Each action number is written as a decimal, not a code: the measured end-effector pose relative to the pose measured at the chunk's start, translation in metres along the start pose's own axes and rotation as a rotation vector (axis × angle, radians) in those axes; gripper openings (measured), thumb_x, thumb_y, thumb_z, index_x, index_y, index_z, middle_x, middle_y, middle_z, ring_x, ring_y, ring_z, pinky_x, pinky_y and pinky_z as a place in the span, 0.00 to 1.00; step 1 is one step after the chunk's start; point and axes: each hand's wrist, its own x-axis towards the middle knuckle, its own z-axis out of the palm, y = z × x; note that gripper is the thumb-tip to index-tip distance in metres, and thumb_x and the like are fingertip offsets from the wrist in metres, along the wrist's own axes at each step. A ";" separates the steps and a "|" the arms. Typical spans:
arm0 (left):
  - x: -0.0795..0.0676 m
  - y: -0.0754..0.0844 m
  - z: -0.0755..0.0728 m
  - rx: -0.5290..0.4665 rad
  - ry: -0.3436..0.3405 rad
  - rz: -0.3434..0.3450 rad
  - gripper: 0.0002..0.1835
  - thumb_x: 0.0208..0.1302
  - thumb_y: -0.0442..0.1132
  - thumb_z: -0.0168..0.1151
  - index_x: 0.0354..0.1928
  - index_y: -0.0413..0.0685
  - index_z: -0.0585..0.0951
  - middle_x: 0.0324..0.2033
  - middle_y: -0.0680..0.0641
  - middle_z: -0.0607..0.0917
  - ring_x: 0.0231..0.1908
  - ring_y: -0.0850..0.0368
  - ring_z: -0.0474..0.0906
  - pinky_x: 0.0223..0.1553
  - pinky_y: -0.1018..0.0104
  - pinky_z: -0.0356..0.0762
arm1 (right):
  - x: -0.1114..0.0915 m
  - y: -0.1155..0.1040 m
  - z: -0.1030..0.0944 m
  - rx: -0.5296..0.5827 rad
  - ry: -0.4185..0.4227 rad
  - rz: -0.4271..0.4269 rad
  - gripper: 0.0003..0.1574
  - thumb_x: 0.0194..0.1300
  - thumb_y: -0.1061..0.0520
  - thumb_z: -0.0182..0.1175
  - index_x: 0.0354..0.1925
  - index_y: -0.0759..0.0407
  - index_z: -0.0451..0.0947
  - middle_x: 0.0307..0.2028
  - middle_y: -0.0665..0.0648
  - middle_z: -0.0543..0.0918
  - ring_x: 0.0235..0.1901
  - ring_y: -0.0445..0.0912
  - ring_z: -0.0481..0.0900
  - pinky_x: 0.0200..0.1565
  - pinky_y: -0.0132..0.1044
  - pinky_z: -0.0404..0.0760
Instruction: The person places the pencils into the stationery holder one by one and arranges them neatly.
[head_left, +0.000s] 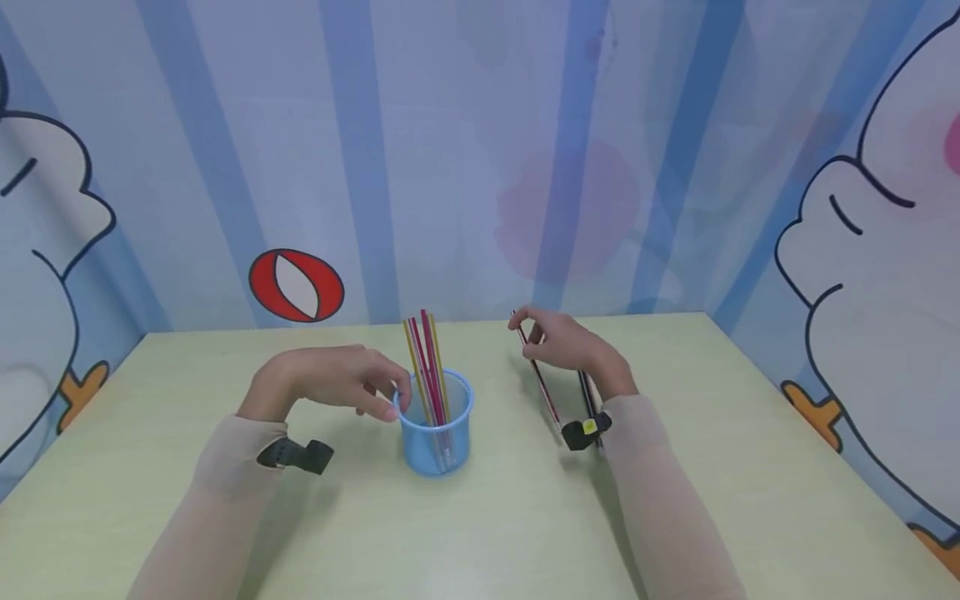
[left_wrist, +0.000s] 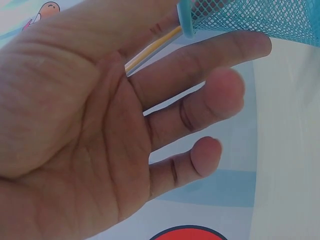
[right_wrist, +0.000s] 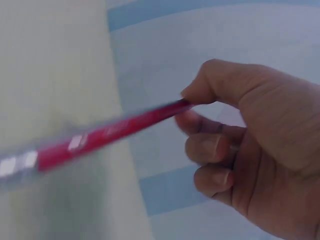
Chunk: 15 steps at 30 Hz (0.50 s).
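Observation:
A light-blue mesh cup [head_left: 437,450] stands upright on the table, and several slim yellow and red sticks [head_left: 427,358] lean in it. My left hand [head_left: 341,379] pinches its rim from the left side. In the left wrist view the rim [left_wrist: 185,19] shows at the top, while the other fingers [left_wrist: 220,95] reach outward below it. My right hand [head_left: 566,340] pinches the upper end of a slim red pencil-like stick [head_left: 543,390], which slants down towards the table. In the right wrist view that stick is blurred, with a shiny silvery far end.
Dark slim sticks [head_left: 587,396] lie on the pale table [head_left: 487,533] under my right wrist and are partly hidden by it. A striped blue curtain [head_left: 450,167] with cartoon figures closes off the back and sides. A dark device [head_left: 296,456] is strapped to each wrist.

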 end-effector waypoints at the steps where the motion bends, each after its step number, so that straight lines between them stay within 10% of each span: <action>1: 0.000 0.000 0.000 0.000 -0.001 0.000 0.03 0.67 0.39 0.66 0.40 0.56 0.81 0.39 0.54 0.82 0.45 0.55 0.80 0.40 0.58 0.80 | -0.001 -0.004 -0.001 0.025 0.025 -0.018 0.22 0.69 0.60 0.55 0.60 0.50 0.69 0.39 0.58 0.80 0.35 0.55 0.77 0.36 0.43 0.74; 15: 0.000 0.001 0.000 0.005 0.000 -0.015 0.03 0.67 0.40 0.66 0.41 0.56 0.81 0.39 0.54 0.82 0.44 0.55 0.80 0.40 0.59 0.80 | -0.018 -0.065 -0.017 0.205 0.350 -0.257 0.22 0.70 0.61 0.56 0.59 0.50 0.68 0.40 0.59 0.78 0.28 0.53 0.79 0.33 0.42 0.76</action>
